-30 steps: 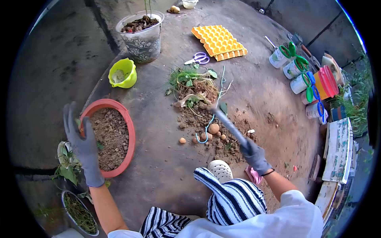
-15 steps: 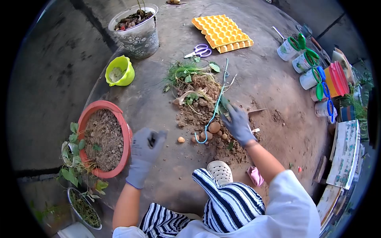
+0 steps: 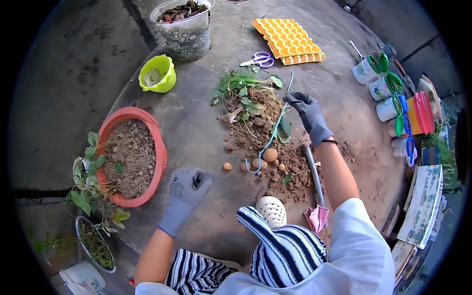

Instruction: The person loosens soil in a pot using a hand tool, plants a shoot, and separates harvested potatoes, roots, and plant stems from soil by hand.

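My right hand (image 3: 309,117), in a grey glove, hangs beside the upper part of a blue-green cord (image 3: 276,134). Its fingertips are pinched together by the cord and a thin twig; what lies between them is too small to tell. My left hand (image 3: 189,191), also gloved, is loosely curled over the bare ground, with nothing visible in it. Between the hands lies a heap of crumbly soil (image 3: 250,133) topped with uprooted grass (image 3: 241,81). The cord runs down across it to several round brown lumps (image 3: 270,155). Green leaves (image 3: 283,130) lie under the cord.
A terracotta-coloured pot of soil (image 3: 160,160) stands left, below a lime-green pot (image 3: 168,78) and a patterned pot (image 3: 184,42). Purple scissors (image 3: 264,59) and yellow egg trays (image 3: 290,42) lie at the back. A metal rod (image 3: 314,174) and pink cloth (image 3: 316,218) are near my right arm. Tins (image 3: 366,70) line the right.
My right hand has moved up and away from the lower soil to the cord's upper part, its fingers closing into a pinch. The rod is now uncovered. My left hand stays curled; the view has shifted slightly.
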A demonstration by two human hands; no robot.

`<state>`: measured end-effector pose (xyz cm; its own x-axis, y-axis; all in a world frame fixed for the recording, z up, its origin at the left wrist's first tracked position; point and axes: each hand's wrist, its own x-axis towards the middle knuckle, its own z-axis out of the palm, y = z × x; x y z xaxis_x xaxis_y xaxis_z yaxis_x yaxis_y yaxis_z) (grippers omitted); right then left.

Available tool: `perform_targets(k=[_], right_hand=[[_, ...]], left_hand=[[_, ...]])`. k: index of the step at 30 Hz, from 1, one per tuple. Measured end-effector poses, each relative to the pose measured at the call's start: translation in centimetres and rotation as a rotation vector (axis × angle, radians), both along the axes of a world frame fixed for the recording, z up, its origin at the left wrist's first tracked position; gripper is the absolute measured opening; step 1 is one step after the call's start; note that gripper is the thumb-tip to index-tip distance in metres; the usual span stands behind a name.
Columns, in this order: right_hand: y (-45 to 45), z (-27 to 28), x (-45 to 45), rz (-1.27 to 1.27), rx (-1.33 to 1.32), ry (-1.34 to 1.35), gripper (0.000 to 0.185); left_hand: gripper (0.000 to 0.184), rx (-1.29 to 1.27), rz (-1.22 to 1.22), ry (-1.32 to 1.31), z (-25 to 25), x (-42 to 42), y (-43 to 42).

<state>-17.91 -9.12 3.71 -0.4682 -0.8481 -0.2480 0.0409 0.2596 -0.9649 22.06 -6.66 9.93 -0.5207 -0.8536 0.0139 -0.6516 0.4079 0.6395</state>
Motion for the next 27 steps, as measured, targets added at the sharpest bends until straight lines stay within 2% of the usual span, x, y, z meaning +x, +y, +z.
perform_targets(k=[1,3,4,5,7,9,10,11,13,14,15,17,19,20,21,24,25,27], right_hand=[[0.4,1.0,0.6,-0.003,0.0,0.003,0.025],[0.9,2.8,2.5,0.001,0.159,0.205,0.03],[0.7,-0.2,2.2,0.102,0.087,0.261,0.029],[-0.1,-4.8,0.7,0.268,0.22,0.503,0.039],[-1.1,-2.4,5.6,0.295,0.516,1.015,0.048],[-2.4,-3.9,7.4,0.29,0.597,1.16,0.058],[-3.1,-3.6,8.1,0.267,0.649,1.133,0.048],[-3.2,-4.4,7.6,0.276,0.648,1.133,0.048],[-3.0,-6.0,5.6,0.067,0.27,0.857,0.038],[-2.1,-5.6,5.2,0.033,0.075,0.798,0.029],[-1.4,-5.9,4.0,0.055,-0.048,0.669,0.028],[0.7,-1.3,4.3,-0.059,0.018,0.184,0.028],[2.4,1.4,4.1,-0.124,-0.01,0.031,0.027],[3.2,2.0,4.0,-0.102,-0.113,-0.048,0.026],[3.6,1.2,4.0,-0.113,-0.101,-0.042,0.026],[4.5,-4.8,3.1,0.007,0.163,-0.074,0.028],[4.5,-4.4,3.3,0.103,0.17,-0.025,0.027],[5.3,-3.7,4.0,0.06,0.116,-0.223,0.025]], left_hand=[[0.03,0.01,-0.014,0.021,-0.3,-0.5,-0.2],[0.03,0.014,-0.026,0.039,-0.1,-1.5,-0.5],[0.029,0.096,-0.049,0.064,0.3,-2.4,-0.6],[0.028,0.178,-0.07,0.088,0.6,-3.2,-0.5],[0.029,0.158,-0.109,0.085,0.1,-4.4,-0.1],[0.03,0.148,-0.143,0.079,-0.2,-4.5,0.3],[0.03,0.131,-0.158,0.063,-0.2,-4.4,0.6],[0.031,0.115,-0.174,0.047,-0.2,-4.2,0.9],[0.032,0.09,-0.145,0.071,-0.4,-2.9,1.4],[0.032,0.063,-0.117,0.099,-0.6,-2.3,1.5],[0.032,0.063,-0.11,0.101,-1.0,-1.5,1.6],[0.032,0.225,-0.036,0.034,-2.0,-0.4,1.5],[0.033,0.274,-0.029,0.015,-2.5,-0.5,1.4],[0.033,0.32,-0.028,-0.005,-2.7,-0.8,1.4],[0.033,0.332,-0.039,-0.002,-2.8,-1.3,1.5],[0.028,0.364,-0.064,0.022,-2.3,-3.5,0.7],[0.028,0.398,-0.081,-0.003,-1.8,-4.2,0.1],[0.029,0.462,-0.086,-0.028,-1.9,-4.8,0.3]])
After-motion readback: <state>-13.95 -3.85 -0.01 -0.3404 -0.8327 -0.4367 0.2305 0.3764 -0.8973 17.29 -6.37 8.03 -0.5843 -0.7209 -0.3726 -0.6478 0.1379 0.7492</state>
